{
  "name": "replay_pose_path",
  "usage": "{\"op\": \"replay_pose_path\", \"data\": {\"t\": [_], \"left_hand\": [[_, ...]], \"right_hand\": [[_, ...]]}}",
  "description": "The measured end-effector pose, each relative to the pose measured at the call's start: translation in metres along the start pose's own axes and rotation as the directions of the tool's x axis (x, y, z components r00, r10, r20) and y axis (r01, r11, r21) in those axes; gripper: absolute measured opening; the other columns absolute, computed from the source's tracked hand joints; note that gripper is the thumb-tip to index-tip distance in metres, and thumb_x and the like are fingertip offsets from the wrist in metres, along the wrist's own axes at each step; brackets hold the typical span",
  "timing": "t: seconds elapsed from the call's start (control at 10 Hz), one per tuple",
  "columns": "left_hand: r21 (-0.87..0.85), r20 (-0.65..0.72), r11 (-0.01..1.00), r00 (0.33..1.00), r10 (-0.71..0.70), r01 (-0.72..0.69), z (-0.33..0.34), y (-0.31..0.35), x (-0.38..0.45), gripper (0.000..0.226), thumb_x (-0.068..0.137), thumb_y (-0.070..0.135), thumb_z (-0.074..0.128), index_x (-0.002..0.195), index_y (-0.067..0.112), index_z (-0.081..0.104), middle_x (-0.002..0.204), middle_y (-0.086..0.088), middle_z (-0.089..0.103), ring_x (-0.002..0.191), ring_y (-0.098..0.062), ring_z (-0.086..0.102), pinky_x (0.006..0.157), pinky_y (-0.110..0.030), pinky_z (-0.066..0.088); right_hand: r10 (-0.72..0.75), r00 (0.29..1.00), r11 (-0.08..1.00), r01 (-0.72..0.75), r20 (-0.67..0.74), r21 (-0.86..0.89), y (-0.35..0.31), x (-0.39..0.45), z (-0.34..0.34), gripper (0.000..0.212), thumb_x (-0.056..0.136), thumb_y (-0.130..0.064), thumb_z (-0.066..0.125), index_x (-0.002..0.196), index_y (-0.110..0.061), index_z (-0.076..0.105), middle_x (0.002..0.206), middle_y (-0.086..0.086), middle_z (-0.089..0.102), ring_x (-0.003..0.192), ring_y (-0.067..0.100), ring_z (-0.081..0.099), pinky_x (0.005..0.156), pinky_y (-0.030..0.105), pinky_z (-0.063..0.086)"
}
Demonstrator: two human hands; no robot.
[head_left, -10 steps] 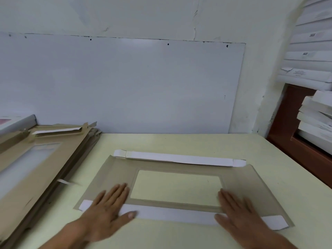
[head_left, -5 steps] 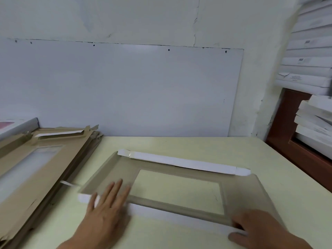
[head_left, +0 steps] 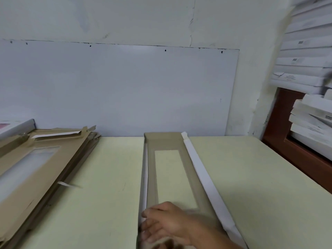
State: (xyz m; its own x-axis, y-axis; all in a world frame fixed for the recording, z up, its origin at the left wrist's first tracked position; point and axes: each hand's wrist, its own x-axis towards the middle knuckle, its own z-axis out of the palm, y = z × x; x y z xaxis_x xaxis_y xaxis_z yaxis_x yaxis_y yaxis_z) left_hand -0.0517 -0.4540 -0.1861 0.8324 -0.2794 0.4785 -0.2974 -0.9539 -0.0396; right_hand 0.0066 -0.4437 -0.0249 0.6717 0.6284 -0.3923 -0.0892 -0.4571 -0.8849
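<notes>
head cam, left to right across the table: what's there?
Stack of brown cardboard blanks → windowed cardboard blank, right hand on its near end → its white flap → stacked white boxes.

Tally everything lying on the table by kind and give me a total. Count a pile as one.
Loose cardboard blank with a window cut-out: 1
Pile of cardboard blanks: 1 (the sheets in it cannot be counted)
White-edged board behind the pile: 1
Total: 3
</notes>
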Motion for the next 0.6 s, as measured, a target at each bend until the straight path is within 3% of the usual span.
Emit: {"op": "replay_pose_path", "data": {"t": [0.1,0.2,0.3,0.4,0.5,0.6], "left_hand": [[0.027,0.005,0.999,0.999,0.044,-0.045,-0.021,-0.049,-0.038,0.007,0.073,0.035,0.053,0.067,0.031,0.053,0.072,0.014,0.052,0.054,-0.004,0.054,0.043,-0.014,0.043],[-0.049,0.148,0.999,0.989,0.002,0.005,-0.093,-0.11,-0.008,0.016,0.066,0.018,0.045,0.051,0.022,0.045,0.054,0.008,0.044,0.044,-0.012,0.049,0.039,-0.018,0.04],[-0.012,0.02,0.997,0.997,-0.078,0.078,-0.132,-0.142,-0.015,0.016,0.068,0.035,0.048,0.057,0.024,0.046,0.052,0.009,0.045,0.043,-0.011,0.05,0.032,-0.018,0.034],[-0.092,-0.005,0.976,0.98,-0.198,0.197,-0.128,-0.139,-0.01,0.02,0.067,0.046,0.055,0.062,0.028,0.05,0.05,0.013,0.049,0.04,-0.008,0.049,0.031,-0.019,0.031],[-0.043,0.022,0.957,0.958,-0.287,0.288,-0.132,-0.129,-0.003,0.028,0.05,0.029,0.082,0.07,0.029,0.062,0.061,0.011,0.056,0.047,-0.01,0.056,0.035,-0.019,0.028],[0.006,-0.049,0.98,0.979,-0.197,0.198,-0.125,-0.121,0.001,0.026,0.073,0.017,0.047,0.075,0.021,0.073,0.083,0.0,0.069,0.072,-0.023,0.069,0.056,-0.031,0.048]], "right_hand": [[-0.133,0.991,0.974,0.133,0.013,-0.181,0.005,-0.019,-0.01,0.039,0.089,-0.058,0.061,0.117,-0.032,0.07,0.113,-0.016,0.072,0.102,-0.004,0.066,0.097,0.024,0.05],[-0.259,0.963,0.768,0.25,0.071,-0.59,0.02,-0.046,-0.036,0.045,0.082,-0.065,0.062,0.126,-0.057,0.057,0.124,-0.037,0.059,0.112,-0.02,0.05,0.099,0.012,0.037],[-0.31,0.948,0.681,0.276,0.075,-0.678,0.034,-0.068,-0.06,0.04,0.089,-0.045,0.063,0.129,-0.041,0.061,0.131,-0.027,0.057,0.12,-0.012,0.048,0.101,0.01,0.034],[-0.262,0.956,0.72,0.101,-0.134,-0.687,0.042,-0.075,-0.078,0.02,0.09,-0.048,0.059,0.107,-0.039,0.066,0.104,-0.023,0.067,0.1,-0.006,0.06,0.087,0.018,0.045],[-0.314,0.924,0.575,0.001,-0.22,-0.818,0.061,-0.061,-0.077,0.024,0.095,-0.042,0.052,0.118,-0.038,0.06,0.116,-0.018,0.063,0.109,0.003,0.057,0.091,0.023,0.045],[-0.439,0.872,0.376,-0.04,-0.216,-0.926,0.069,-0.053,-0.06,0.048,0.073,-0.036,0.076,0.119,-0.037,0.063,0.115,-0.017,0.062,0.107,0.007,0.06,0.082,0.019,0.05]]}}
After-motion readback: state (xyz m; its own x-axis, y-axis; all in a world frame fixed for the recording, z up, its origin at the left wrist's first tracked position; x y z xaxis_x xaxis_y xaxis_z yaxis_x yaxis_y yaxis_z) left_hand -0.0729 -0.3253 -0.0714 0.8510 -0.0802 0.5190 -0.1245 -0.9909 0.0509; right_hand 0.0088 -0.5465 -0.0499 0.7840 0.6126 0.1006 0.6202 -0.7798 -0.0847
